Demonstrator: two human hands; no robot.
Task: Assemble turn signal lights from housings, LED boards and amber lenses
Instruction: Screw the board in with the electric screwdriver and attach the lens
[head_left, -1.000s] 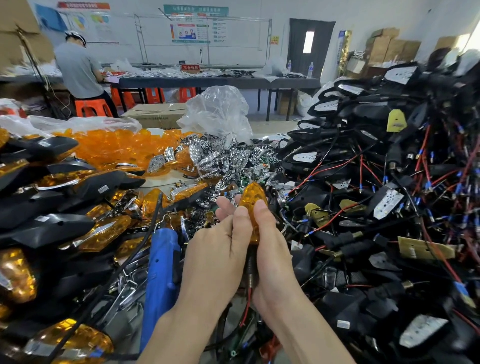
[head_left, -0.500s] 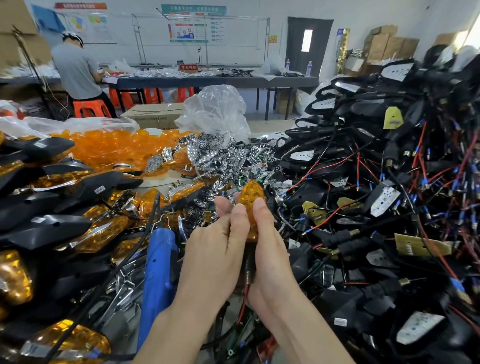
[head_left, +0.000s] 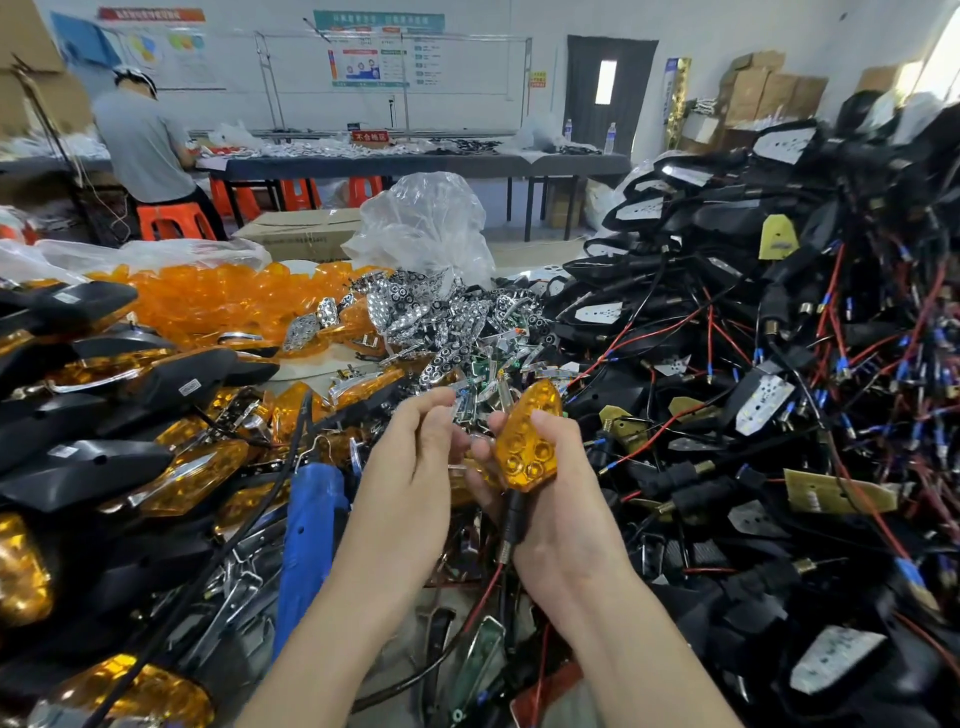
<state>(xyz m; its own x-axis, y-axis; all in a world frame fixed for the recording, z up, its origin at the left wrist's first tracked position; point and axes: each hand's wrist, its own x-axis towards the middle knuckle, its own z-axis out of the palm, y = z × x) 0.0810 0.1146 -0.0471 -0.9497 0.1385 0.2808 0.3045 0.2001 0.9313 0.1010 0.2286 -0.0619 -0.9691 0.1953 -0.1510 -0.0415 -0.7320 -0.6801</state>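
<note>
Centre of view, right grip (head_left: 561, 499): clenched round a turn signal light (head_left: 524, 449), thumb laid along the right edge of its amber lens (head_left: 537, 402), lens facing up, pointed tip toward 12 o'clock. At 6 o'clock of the light: black stalk (head_left: 511, 519) running down past the palm, red wire (head_left: 485, 592) trailing below. At 9 o'clock of the light, near but apart from it: left grip (head_left: 415, 467), fingers curled inward; cannot tell whether anything small is pinched there. At 7 o'clock of the left grip: blue tool (head_left: 306, 530) lying among metal brackets, black cord across it. From 8 to 10 o'clock: stack of finished lights (head_left: 156, 467), black backs and amber faces mixed. At 11 o'clock: heap of loose amber lenses (head_left: 223, 296). At 12 o'clock: pile of LED boards (head_left: 441, 317), clear plastic bag (head_left: 426, 223) rising behind. From 1 to 4 o'clock: big tangle of black housings (head_left: 779, 364) with red and black leads. Far back at 12 o'clock: long dark surface (head_left: 415, 166) strewn with parts; at 10 o'clock, a person in a grey shirt (head_left: 143, 150) beside orange stools (head_left: 171, 221), cardboard box (head_left: 301, 234) nearer.
</note>
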